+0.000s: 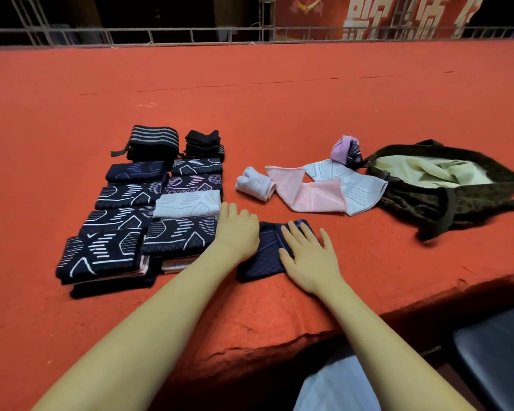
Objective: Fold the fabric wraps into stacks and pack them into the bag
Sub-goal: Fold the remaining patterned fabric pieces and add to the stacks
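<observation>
A person's left hand (238,232) and right hand (307,256) lay flat, fingers spread, pressing a dark blue wrap (267,256) on the red surface (279,114) near its front edge. Folded dark patterned wraps (149,215) stood stacked in two rows just left of the hands, while unfolded pink and pale wraps (321,188) lay beyond, beside the open dark bag (445,200) at the right.
</observation>
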The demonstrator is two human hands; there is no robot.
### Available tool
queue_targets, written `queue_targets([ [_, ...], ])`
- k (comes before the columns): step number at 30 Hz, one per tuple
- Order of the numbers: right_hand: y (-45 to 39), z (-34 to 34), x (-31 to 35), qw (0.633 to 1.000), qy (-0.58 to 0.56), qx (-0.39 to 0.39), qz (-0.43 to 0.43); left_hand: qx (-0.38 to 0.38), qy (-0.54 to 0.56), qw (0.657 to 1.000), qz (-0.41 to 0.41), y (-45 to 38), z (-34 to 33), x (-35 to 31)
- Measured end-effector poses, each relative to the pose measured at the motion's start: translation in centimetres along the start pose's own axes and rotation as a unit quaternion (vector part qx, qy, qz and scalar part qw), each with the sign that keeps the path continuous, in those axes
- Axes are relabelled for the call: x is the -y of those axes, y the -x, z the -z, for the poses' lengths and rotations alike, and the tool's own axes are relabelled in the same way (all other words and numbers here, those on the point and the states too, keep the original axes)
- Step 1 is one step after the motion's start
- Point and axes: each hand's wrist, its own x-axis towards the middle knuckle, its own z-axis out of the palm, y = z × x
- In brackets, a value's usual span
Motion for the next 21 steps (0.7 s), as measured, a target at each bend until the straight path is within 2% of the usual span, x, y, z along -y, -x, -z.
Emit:
queue_targets([
  [8,-0.3,-0.3,-0.5,1.0,0.011,-0.011,-0.017,-0.051,0.023,0.998,-0.005,1.1,-0.2,-0.1],
  [10,0.0,-0.1,-0.6,0.999,-0.001,-0.035,0.006,-0.115,0.046,0.992,-0.015,1.3,-0.6,-0.3],
  [14,0.6,-0.2,-1.3,0.984,-0.123,-0.126,0.027,-0.261,0.117,0.958,-0.021,1.1,-1.1,-0.7],
  [17,0.6,-1.0,-1.4,0.982,-0.099,-0.161,0.029,-0.322,0.183,0.929,-0.005,0.8,-0.6,-1.5],
  [19,0.7,-1.2,-1.3,0.98,-0.105,-0.17,0.014,-0.287,0.254,0.923,0.031,0.4,0.5,-2.1],
  [21,0.7,-0.8,-1.3,0.976,-0.139,-0.169,0.004,-0.211,0.321,0.919,0.09,-0.3,1.6,-2.9],
])
